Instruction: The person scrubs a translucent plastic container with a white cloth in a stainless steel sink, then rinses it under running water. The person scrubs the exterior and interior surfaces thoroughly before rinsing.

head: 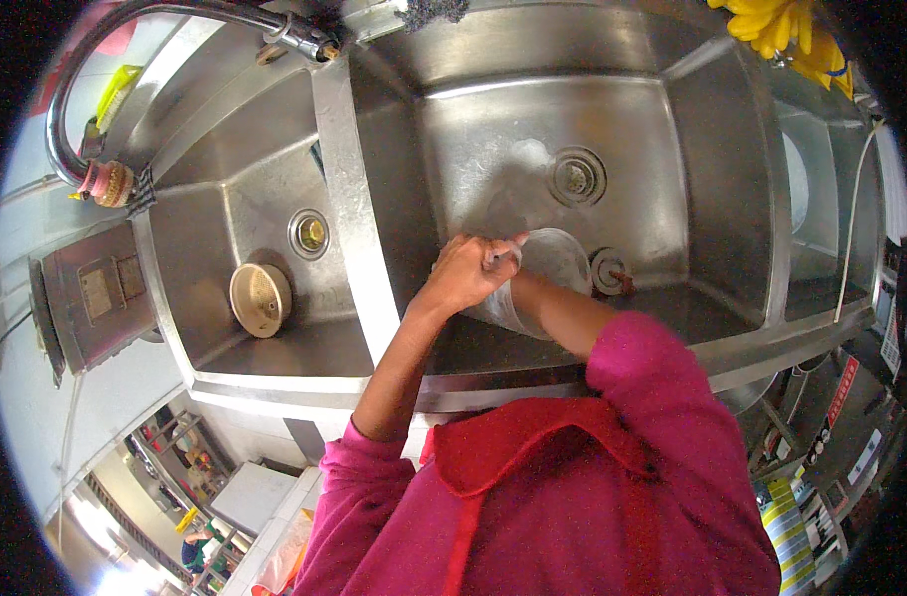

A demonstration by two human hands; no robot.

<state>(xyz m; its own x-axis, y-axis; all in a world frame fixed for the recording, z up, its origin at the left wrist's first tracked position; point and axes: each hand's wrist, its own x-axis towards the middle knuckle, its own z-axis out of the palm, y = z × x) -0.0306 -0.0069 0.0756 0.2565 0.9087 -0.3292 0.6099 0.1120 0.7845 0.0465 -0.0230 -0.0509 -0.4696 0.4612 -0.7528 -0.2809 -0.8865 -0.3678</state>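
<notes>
My left hand (pixel 465 272) is curled over the rim of a clear plastic tub (pixel 554 257), which is tilted low in the large steel sink basin (pixel 491 119). Whitish film or foam shows by its fingers. The right forearm reaches across the tub and seems to pass into its mouth; the right hand itself is hidden behind the left. Just right of the tub lies a round metal drain strainer (pixel 608 270) with a reddish-brown piece on it. Beyond the tub is the basin's drain (pixel 578 176), with a whitish patch of suds (pixel 532 153) beside it.
In the left basin a beige strainer basket (pixel 260 300) rests near another drain (pixel 309 234). A curved faucet (pixel 58 112) arches over the upper left. Yellow rubber gloves (pixel 777 30) hang at the upper right. A third basin (pixel 818 179) adjoins on the right. Another person (pixel 204 547) is far off, lower left.
</notes>
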